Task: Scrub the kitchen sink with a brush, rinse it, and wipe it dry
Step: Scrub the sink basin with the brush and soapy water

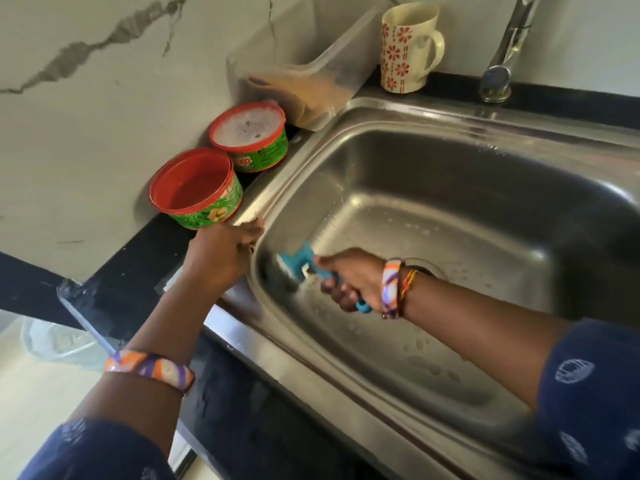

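Observation:
The steel sink (pixel 450 188) fills the middle and right of the head view, with water drops and foam on its floor. My right hand (pixel 349 278) grips the handle of a blue scrub brush (pixel 298 259). The brush head presses against the sink's left inner wall near the bottom. My left hand (pixel 225 251) rests on the sink's left rim, fingers curled over the edge. The drain is partly hidden behind my right wrist.
Two red-and-green tubs stand left of the sink: an empty one (pixel 195 188) and one with soapy foam (pixel 249 135). Behind them lies a clear plastic container (pixel 304 74). A patterned mug (pixel 407 46) and the tap (pixel 502 60) stand at the back.

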`<act>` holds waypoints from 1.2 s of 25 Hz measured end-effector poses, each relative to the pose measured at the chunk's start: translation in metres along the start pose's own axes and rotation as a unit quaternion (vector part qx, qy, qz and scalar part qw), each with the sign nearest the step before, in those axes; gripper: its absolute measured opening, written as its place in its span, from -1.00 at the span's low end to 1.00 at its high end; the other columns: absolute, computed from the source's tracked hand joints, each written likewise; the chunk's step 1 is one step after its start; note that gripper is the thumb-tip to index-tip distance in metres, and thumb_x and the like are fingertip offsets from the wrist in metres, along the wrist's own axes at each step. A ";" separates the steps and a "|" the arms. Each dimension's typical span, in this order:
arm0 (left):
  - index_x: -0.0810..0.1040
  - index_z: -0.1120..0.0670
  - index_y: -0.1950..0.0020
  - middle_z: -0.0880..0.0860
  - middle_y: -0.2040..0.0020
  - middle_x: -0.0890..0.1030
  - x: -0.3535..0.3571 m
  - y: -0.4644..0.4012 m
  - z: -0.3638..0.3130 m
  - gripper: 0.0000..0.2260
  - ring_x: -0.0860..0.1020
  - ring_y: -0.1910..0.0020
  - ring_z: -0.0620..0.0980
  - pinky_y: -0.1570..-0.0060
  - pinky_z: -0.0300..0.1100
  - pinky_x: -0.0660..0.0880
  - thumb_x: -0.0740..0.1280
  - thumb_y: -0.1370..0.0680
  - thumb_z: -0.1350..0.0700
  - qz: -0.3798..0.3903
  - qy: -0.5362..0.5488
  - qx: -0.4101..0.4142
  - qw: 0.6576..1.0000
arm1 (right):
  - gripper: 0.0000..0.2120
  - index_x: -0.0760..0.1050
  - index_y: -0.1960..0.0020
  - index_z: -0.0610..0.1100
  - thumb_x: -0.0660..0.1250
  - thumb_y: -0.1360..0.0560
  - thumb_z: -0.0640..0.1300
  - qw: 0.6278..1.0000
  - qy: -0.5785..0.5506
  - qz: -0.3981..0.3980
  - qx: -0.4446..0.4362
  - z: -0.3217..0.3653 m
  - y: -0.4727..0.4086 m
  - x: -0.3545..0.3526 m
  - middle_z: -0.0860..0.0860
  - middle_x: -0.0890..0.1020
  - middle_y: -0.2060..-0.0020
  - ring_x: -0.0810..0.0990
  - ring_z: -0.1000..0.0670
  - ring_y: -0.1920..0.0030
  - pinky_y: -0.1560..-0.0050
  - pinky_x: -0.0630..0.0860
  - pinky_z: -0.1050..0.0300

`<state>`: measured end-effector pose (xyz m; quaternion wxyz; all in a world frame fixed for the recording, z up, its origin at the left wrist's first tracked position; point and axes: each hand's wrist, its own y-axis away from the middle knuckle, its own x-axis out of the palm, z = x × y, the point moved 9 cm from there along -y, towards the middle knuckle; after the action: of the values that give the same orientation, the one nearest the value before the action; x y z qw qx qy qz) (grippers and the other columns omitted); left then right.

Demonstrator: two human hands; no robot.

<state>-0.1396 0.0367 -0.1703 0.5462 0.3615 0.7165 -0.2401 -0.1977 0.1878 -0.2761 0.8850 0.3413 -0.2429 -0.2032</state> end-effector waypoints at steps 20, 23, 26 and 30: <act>0.55 -0.03 -0.29 -0.09 -0.32 0.51 -0.002 -0.002 -0.001 -0.67 0.42 -0.35 0.02 -0.29 -0.17 0.34 0.28 -0.56 0.22 -0.002 -0.029 -0.030 0.999 | -0.77 0.36 0.15 -0.12 0.09 -0.63 -0.06 0.997 0.066 0.034 0.014 0.009 0.008 0.001 0.00 0.26 0.47 0.15 0.19 0.74 0.69 0.07 0.49; 0.54 -0.03 -0.29 -0.06 -0.32 0.52 -0.001 0.000 -0.003 -0.67 0.43 -0.34 0.06 -0.26 -0.15 0.35 0.27 -0.56 0.21 0.001 -0.035 -0.036 0.999 | -0.78 0.36 0.16 -0.14 0.12 -0.62 -0.08 0.987 0.158 -0.001 0.033 0.000 0.011 -0.012 0.00 0.32 0.56 0.16 0.17 0.76 0.66 0.10 0.51; 0.55 -0.02 -0.28 -0.04 -0.32 0.52 -0.003 0.000 -0.003 -0.66 0.43 -0.34 0.05 -0.27 -0.14 0.36 0.26 -0.55 0.24 0.002 -0.031 -0.035 0.999 | -0.77 0.36 0.16 -0.12 0.09 -0.63 -0.06 0.984 0.161 0.027 0.078 -0.013 0.012 -0.012 0.04 0.32 0.66 0.16 0.18 0.75 0.69 0.09 0.50; 0.55 -0.02 -0.29 0.08 -0.30 0.54 -0.001 0.001 -0.007 -0.67 0.47 -0.28 0.16 -0.23 -0.06 0.42 0.25 -0.57 0.23 0.014 -0.046 -0.030 0.998 | -0.73 0.37 0.23 -0.15 0.12 -0.62 -0.09 0.973 0.219 -0.019 0.063 -0.009 0.013 -0.020 0.02 0.34 0.65 0.17 0.16 0.76 0.67 0.11 0.50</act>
<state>-0.1434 0.0420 -0.1672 0.5922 0.3440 0.6924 -0.2271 -0.2061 0.2116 -0.2781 0.8893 0.4374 -0.0490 -0.1244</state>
